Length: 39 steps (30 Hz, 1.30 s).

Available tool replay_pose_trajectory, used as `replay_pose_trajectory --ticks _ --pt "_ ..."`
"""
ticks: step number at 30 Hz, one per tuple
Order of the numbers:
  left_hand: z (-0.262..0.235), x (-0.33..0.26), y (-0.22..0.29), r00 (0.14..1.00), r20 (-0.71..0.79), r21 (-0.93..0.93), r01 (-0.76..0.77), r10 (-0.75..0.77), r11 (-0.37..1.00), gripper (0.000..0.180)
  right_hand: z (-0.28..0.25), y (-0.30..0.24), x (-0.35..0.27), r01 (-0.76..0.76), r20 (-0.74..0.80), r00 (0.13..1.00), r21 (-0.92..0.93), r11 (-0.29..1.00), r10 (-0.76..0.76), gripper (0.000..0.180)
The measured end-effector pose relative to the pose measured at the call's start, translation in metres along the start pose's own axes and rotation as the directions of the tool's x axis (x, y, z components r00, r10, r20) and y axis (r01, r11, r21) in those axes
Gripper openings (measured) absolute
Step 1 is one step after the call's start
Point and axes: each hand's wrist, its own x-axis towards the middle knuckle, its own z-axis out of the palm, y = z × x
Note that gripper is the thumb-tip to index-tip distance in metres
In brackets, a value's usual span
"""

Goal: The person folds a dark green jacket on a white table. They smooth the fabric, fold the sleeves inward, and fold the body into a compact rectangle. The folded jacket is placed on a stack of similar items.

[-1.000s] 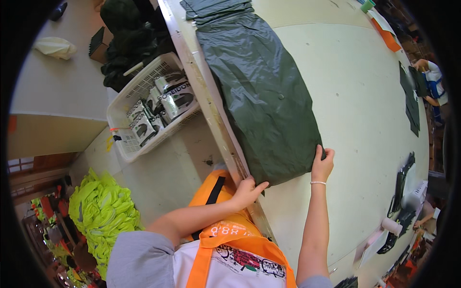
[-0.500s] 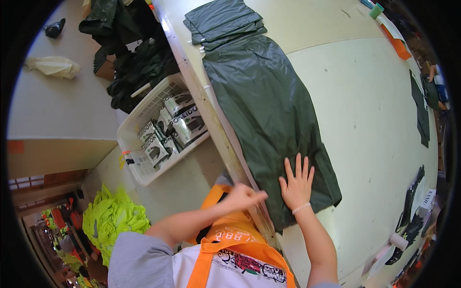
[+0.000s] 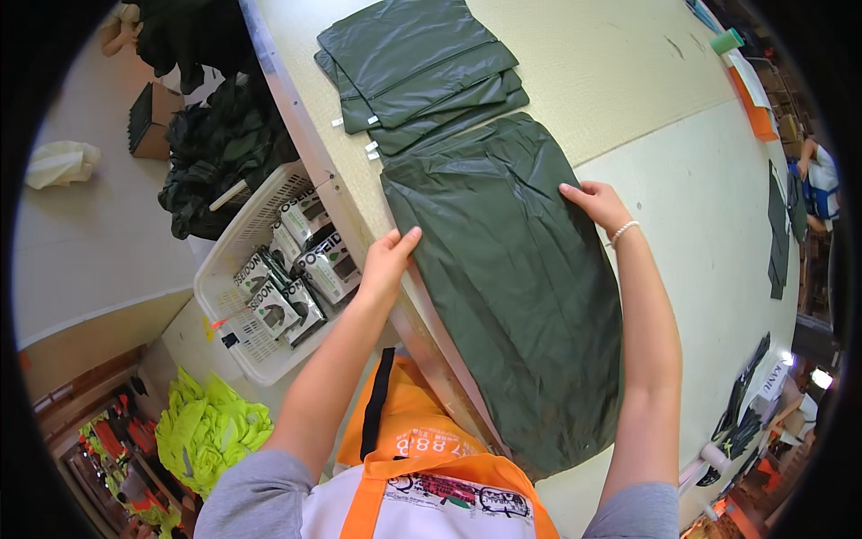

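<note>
A long dark green garment (image 3: 512,296) of shiny, thin fabric lies on the pale table in front of me, creased lengthwise. My left hand (image 3: 388,262) is closed on its left edge, thumb on top and the other fingers partly hidden. On the right edge, slightly farther away, my right hand (image 3: 600,205) grips the same garment between thumb and fingers. Just beyond its far end is a stack of folded dark green garments (image 3: 422,67) with small white labels at their left side.
Left of the table edge stands a white plastic basket (image 3: 214,286) holding several printed packets (image 3: 328,268). Behind it are dark garments (image 3: 220,148) in a heap. A neon yellow fabric pile (image 3: 211,431) lies lower left. Black items and a white roll (image 3: 716,457) lie at right.
My right hand has moved from lying flat on the near end to the far right edge. My left hand has reached forward to the left edge. The garment's near end looks rounder now.
</note>
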Motion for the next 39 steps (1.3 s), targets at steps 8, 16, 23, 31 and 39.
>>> replay_pose_trajectory --ticks 8,16,23,31,39 --pt "0.005 0.017 0.021 1.000 0.004 0.118 0.009 -0.009 0.993 0.026 -0.007 -0.031 0.031 -0.084 0.346 0.937 0.092 0.992 0.047 0.044" --pt "0.003 0.018 0.035 0.891 0.453 -0.470 0.270 -0.033 0.840 0.047 -0.013 -0.032 0.024 -0.346 0.524 0.848 0.667 0.660 -0.085 0.051" --pt "0.020 0.008 0.049 0.812 0.572 -0.568 0.292 0.114 0.769 0.054 -0.012 -0.026 0.013 -0.213 0.450 0.834 0.797 0.565 -0.321 0.053" --pt "0.033 0.013 0.037 0.948 0.255 -0.452 0.289 -0.189 0.844 0.051 0.001 -0.034 0.031 -0.277 0.367 0.923 0.430 0.859 0.114 0.052" --pt "0.034 -0.026 -0.008 0.902 0.035 -0.219 -0.414 0.431 0.883 0.088 -0.032 -0.009 0.010 -0.134 0.405 0.914 0.291 0.947 0.004 0.073"
